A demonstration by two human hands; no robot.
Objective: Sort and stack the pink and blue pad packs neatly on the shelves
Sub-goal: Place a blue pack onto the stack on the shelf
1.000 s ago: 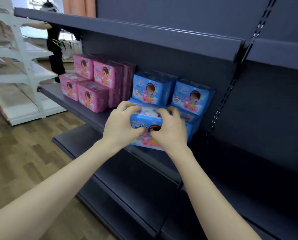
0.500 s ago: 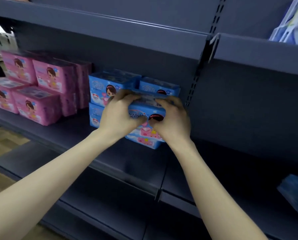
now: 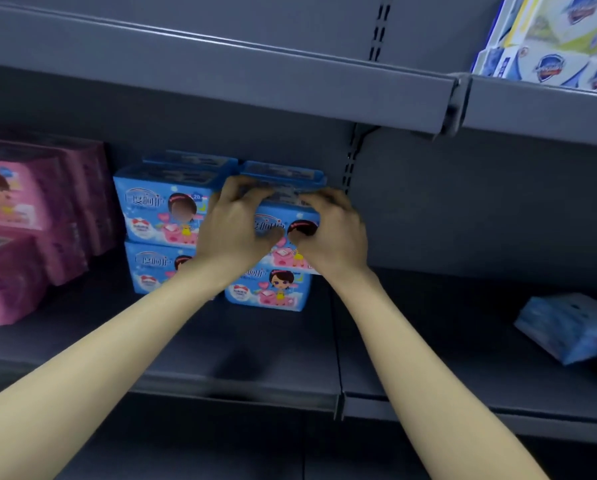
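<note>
Blue pad pack [image 3: 279, 216] sits on a lower blue pack [image 3: 272, 289] on the dark grey shelf [image 3: 255, 355], just beside a two-high blue stack [image 3: 162, 209]. The left hand [image 3: 233, 225] and right hand [image 3: 331, 233] both grip it, fingers [image 3: 245, 188] curled over its top edge and thumbs on its front. Pink packs [image 3: 30, 216] stand further left, and a loose blue pack [image 3: 570, 327] lies well to the right.

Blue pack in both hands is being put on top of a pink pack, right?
No. The head view shows the left hand and right hand holding the blue pack on top of a lower blue pack, not a pink one. The pink packs stand further left.
</note>
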